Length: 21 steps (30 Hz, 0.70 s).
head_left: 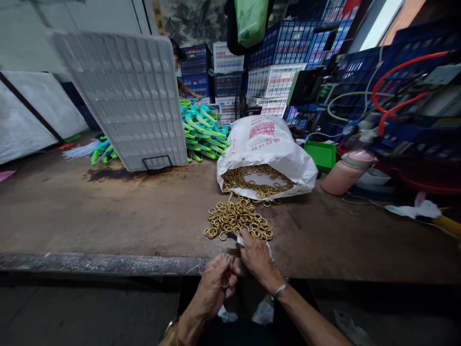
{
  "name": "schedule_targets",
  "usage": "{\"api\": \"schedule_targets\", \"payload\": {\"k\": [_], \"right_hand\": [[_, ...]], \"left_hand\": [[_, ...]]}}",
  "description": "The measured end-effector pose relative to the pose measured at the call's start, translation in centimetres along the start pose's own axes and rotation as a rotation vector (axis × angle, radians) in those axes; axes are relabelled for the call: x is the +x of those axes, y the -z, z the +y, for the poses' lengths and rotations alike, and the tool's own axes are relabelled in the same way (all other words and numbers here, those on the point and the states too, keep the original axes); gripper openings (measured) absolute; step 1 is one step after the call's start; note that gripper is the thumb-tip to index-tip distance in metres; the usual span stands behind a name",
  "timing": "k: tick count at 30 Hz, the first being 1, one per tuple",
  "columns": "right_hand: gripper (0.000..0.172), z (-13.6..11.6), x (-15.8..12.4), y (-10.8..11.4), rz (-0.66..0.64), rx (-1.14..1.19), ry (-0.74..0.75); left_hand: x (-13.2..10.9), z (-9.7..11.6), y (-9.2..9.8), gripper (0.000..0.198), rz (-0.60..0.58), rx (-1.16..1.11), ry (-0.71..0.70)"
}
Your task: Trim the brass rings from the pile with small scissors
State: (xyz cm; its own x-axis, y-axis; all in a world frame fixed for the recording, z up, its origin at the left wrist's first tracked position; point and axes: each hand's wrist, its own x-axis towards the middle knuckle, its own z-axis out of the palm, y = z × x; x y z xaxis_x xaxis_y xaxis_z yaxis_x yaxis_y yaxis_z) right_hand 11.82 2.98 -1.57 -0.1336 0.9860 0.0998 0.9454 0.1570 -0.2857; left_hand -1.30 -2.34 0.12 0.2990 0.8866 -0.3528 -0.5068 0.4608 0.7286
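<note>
One tray (126,96) leans upright at the bench's (108,216) back left, in front of one heap of green-blue pieces (203,129). At the front edge, the left hand (215,284) is curled tight around a few brass rings (226,280), too hidden to count. Just right of it, the right hand (257,257) pinches white plastic (240,240) and touches one loose ring pile (237,218). Behind the pile lies one open sack (266,144). One pink bottle (345,173) lies toward the right edge.

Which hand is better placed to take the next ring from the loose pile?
Likely the right hand: its fingertips touch the near edge of the brass ring pile. The left hand is curled shut farther back, at the table edge.
</note>
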Motion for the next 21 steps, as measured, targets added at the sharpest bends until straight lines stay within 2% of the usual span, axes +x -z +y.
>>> {"api": "schedule_targets", "payload": {"k": [5,9,13,16,18,21], "right_hand": [[0.013,-0.9,1.4,-0.5,-0.008,-0.124,-0.039],[0.018,-1.0,2.0,-0.5,-0.036,-0.175,-0.071],[0.021,-0.4,2.0,-0.3,-0.044,-0.122,-0.049],[0.019,0.3,1.4,0.1,-0.036,0.045,0.008],[0.012,0.6,0.9,0.6,-0.037,0.246,0.053],[0.025,0.6,0.0,1.5,-0.084,0.621,0.059]], "left_hand": [[0.1,0.4,0.5,0.028,0.073,-0.049,-0.023],[0.1,0.8,0.9,0.023,0.039,-0.128,-0.006],[0.4,1.0,1.6,0.022,0.011,-0.244,0.064],[0.8,1.1,1.8,0.019,0.060,-0.302,0.092],[1.1,1.2,1.7,0.022,0.115,-0.256,0.056],[1.5,1.2,1.3,0.028,0.140,-0.098,-0.033]]}}
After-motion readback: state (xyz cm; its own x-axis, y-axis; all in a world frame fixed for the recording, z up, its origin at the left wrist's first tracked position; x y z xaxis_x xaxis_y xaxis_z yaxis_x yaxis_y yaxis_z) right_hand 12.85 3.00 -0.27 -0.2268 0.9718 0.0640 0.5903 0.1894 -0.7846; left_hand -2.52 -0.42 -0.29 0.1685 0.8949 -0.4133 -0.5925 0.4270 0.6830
